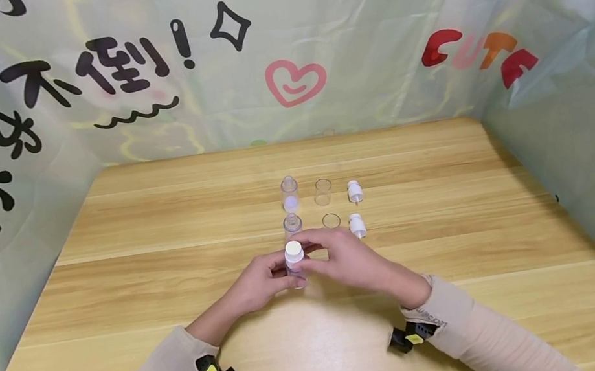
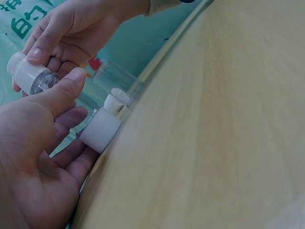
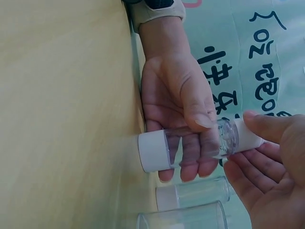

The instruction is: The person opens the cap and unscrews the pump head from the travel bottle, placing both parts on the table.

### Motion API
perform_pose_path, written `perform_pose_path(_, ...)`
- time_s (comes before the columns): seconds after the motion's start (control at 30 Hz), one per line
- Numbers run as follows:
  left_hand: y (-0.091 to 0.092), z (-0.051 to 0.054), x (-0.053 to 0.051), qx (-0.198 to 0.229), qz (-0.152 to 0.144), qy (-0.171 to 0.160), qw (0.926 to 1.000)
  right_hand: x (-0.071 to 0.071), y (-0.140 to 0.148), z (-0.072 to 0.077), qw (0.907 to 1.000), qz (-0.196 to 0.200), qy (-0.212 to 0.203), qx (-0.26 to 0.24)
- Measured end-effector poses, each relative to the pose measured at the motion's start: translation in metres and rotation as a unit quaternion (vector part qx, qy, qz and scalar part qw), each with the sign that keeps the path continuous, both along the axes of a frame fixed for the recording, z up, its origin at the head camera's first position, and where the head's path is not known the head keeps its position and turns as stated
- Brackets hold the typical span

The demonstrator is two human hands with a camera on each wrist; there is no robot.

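Note:
Upright at the middle of the table, a clear bottle [image 3: 190, 148] with a white base [image 2: 101, 131] is held by my left hand [image 1: 259, 282], thumb on one side and fingers round the other. At the bottle's neck is a white pump top [image 1: 293, 250]. My right hand [image 1: 347, 257] pinches this top between thumb and fingers, best seen in the left wrist view. The bottle's base is at or very near the tabletop. In the head view, the fingers hide much of its body.
Beyond the hands stand two more clear bottles [image 1: 290, 193], two clear caps [image 1: 323, 192] and two loose white pump tops [image 1: 354, 192] in rows. The wooden table [image 1: 159, 208] is bordered by a printed cloth [image 1: 353, 25] at the back and sides.

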State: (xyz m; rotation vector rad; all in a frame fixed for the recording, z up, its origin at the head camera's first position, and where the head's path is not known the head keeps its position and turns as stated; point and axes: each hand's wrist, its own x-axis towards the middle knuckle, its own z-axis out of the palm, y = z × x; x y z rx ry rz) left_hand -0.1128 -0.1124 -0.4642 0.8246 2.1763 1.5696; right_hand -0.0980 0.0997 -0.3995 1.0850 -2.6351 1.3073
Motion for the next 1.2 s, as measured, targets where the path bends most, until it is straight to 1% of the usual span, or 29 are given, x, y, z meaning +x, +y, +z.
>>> perform_pose_path(0.2,0.000,0.001,0.000,-0.008,0.005,0.002,1.0000,-0.002,0.003,0.001,0.9990,0.025,-0.031,-0.023)
perform_pose_path(0.4,0.000,0.002,0.002,-0.024,0.011,0.005,0.9996,-0.005,0.005,-0.001,0.9968,0.046,-0.055,-0.034)
perform_pose_path(0.63,0.000,0.003,0.002,-0.023,0.013,0.002,0.9996,-0.007,0.007,-0.001,0.9942,0.055,-0.083,-0.040)
perform_pose_path(0.73,0.000,0.003,0.002,-0.021,0.010,0.008,0.9997,-0.007,0.008,0.001,0.9945,0.052,-0.084,-0.035)
perform_pose_path(0.83,0.000,0.002,0.001,-0.019,0.005,0.012,0.9997,-0.006,0.008,0.003,0.9956,0.044,-0.074,-0.037)
perform_pose_path(0.93,0.000,0.001,0.001,-0.010,0.003,0.010,0.9999,-0.005,0.007,0.004,0.9971,0.029,-0.052,-0.046)
perform_pose_path(1.0,0.000,0.002,0.001,-0.004,0.003,0.006,1.0000,-0.003,0.006,0.005,0.9981,0.019,-0.031,-0.050)
perform_pose_path(1.2,0.000,0.001,0.001,-0.001,0.006,0.000,1.0000,0.006,-0.001,0.002,0.9986,-0.021,0.040,-0.025)
